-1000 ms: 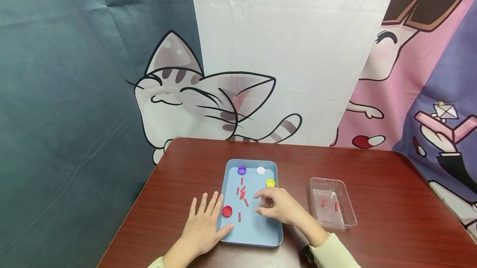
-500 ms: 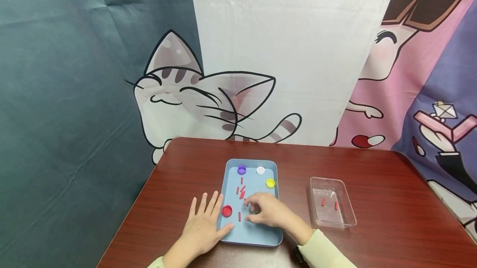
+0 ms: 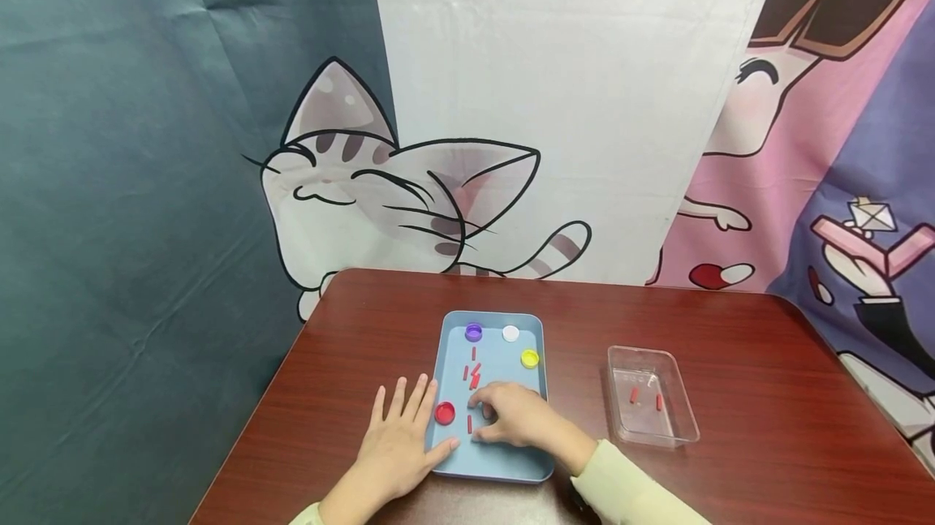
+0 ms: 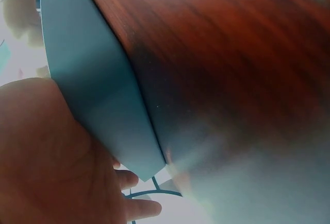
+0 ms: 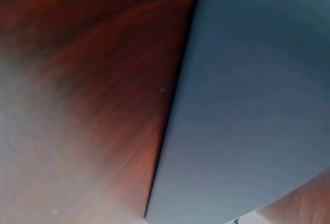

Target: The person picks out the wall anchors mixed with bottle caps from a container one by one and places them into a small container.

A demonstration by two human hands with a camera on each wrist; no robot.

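A blue tray (image 3: 504, 464) holds several small red sticks; one red stick (image 3: 470, 424) lies near its front left. My right hand (image 3: 517, 415) is over the tray, thumb and index finger spread apart close to that stick, with nothing seen between them. My left hand (image 3: 397, 445) rests with spread fingers on the tray's left edge, its thumb reaching over the rim beside a red cap (image 3: 445, 413). In the left wrist view, the left hand (image 4: 56, 157) lies against the tray's side wall (image 4: 98, 80). The right wrist view shows mostly the tray wall (image 5: 242, 110).
Inside the tray are a purple cap (image 3: 474, 333), a white cap (image 3: 510, 333) and a yellow cap (image 3: 529, 359). A clear plastic box (image 3: 650, 429) with two red sticks stands to the right on the brown table (image 3: 767, 428). A printed curtain (image 3: 584, 103) hangs behind.
My right hand has moved left from the tray's right side, beside the yellow cap, toward the front red stick, thumb and index finger still apart. The left hand stays in place.
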